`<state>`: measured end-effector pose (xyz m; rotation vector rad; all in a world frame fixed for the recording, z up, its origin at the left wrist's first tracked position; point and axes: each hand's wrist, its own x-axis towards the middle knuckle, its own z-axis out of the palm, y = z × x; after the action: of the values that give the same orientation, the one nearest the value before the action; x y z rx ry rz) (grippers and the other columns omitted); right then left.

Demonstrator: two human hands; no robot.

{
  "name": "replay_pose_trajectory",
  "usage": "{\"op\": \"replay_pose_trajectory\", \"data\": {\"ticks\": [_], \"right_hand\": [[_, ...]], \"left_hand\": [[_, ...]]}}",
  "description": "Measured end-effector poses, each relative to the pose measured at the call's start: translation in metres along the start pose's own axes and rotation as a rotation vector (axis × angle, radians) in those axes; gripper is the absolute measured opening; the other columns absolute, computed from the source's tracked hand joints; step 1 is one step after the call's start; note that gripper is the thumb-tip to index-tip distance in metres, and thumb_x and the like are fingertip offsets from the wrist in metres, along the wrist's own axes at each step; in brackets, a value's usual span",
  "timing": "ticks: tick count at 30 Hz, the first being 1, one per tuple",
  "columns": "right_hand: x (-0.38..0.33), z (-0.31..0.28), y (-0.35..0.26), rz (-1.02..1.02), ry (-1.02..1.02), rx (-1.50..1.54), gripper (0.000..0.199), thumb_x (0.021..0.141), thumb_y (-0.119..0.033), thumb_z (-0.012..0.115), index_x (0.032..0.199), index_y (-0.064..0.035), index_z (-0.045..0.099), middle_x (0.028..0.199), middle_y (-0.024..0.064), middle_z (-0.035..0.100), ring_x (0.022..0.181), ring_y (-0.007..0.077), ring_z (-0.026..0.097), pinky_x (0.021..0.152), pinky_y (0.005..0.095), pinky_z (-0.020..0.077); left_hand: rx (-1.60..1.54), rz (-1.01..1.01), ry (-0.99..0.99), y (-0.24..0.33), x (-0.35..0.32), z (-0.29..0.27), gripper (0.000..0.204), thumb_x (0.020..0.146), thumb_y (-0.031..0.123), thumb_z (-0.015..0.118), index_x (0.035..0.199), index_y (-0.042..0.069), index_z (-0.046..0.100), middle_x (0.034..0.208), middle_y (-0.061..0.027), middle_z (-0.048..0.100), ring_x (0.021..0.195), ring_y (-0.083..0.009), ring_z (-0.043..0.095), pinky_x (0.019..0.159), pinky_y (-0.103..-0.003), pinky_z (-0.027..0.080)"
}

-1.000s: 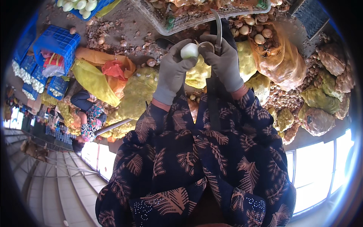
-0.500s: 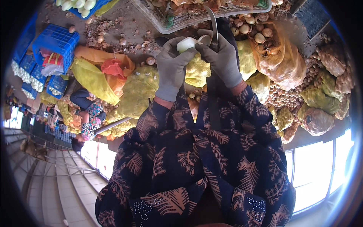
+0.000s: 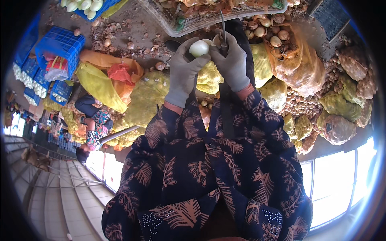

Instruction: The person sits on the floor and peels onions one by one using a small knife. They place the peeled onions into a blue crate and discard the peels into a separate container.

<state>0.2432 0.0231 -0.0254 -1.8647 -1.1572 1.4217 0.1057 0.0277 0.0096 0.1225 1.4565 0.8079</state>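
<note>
Both my hands wear grey gloves and meet near the top middle of the head view. My left hand (image 3: 184, 70) grips a pale peeled onion (image 3: 199, 48) between thumb and fingers. My right hand (image 3: 232, 60) is closed on a small knife (image 3: 222, 29) whose thin blade points up, right beside the onion. My dark leaf-patterned sleeves fill the lower middle. Just beyond the hands sits a white mesh basket (image 3: 183, 27) holding brown onion skins.
Yellow and orange net sacks of onions (image 3: 297, 64) pile up to the right and under my arms. Blue crates (image 3: 60, 44) stand at the left, some holding peeled onions. Loose skins and onions litter the ground. A person in patterned clothes (image 3: 94, 120) crouches at the left.
Both hands have shifted slightly upward with the onion and knife, closer to the mesh basket. The onion has turned a little in my left hand.
</note>
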Motion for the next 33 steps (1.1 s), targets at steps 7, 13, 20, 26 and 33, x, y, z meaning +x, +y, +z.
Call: {"op": "replay_pose_trajectory", "data": {"ticks": [7,13,20,26,33], "right_hand": [[0.003,-0.009,-0.024,-0.064,0.084,-0.037,0.060,0.081,-0.008,0.076,0.136,-0.0023,0.053,0.103,0.0124,0.069,0.083,0.0184,0.070,0.075,0.0287,0.0563],[0.000,-0.001,-0.014,0.119,0.059,0.146,0.054,0.085,-0.009,0.073,0.135,-0.0005,0.053,0.090,0.0019,0.066,0.072,0.0043,0.058,0.064,0.0219,0.0509],[0.007,-0.007,-0.021,0.283,0.087,0.278,0.047,0.087,-0.011,0.072,0.130,-0.0007,0.057,0.084,-0.0014,0.062,0.071,0.0021,0.053,0.062,0.0197,0.0474],[0.000,-0.011,-0.043,-0.024,0.184,0.056,0.057,0.082,-0.003,0.073,0.135,0.0019,0.052,0.110,0.0100,0.069,0.094,0.0127,0.069,0.078,0.0254,0.0569],[0.005,-0.015,-0.057,-0.053,0.170,0.039,0.059,0.082,-0.002,0.072,0.136,0.0036,0.049,0.116,0.0111,0.067,0.091,0.0112,0.069,0.074,0.0240,0.0569]], "left_hand": [[0.016,0.043,0.110,0.001,-0.004,0.013,0.047,0.081,-0.001,0.077,0.123,-0.006,0.055,0.111,-0.0127,0.066,0.097,-0.0152,0.066,0.086,-0.026,0.056],[0.023,0.052,0.004,0.003,0.002,0.003,0.041,0.083,-0.006,0.071,0.121,-0.006,0.055,0.115,-0.0121,0.067,0.102,-0.0174,0.066,0.092,-0.030,0.055],[-0.048,-0.037,-0.138,0.009,0.007,-0.004,0.058,0.079,-0.004,0.076,0.131,-0.006,0.050,0.114,-0.0083,0.063,0.102,-0.0159,0.064,0.091,-0.028,0.055],[-0.022,0.123,0.059,0.004,-0.003,0.013,0.062,0.081,0.002,0.080,0.135,-0.002,0.049,0.118,-0.0054,0.060,0.109,-0.0152,0.061,0.095,-0.028,0.052],[-0.169,0.187,0.000,0.015,0.003,0.025,0.052,0.082,-0.002,0.078,0.129,-0.002,0.054,0.123,-0.0087,0.062,0.108,-0.0150,0.063,0.095,-0.028,0.054]]}}
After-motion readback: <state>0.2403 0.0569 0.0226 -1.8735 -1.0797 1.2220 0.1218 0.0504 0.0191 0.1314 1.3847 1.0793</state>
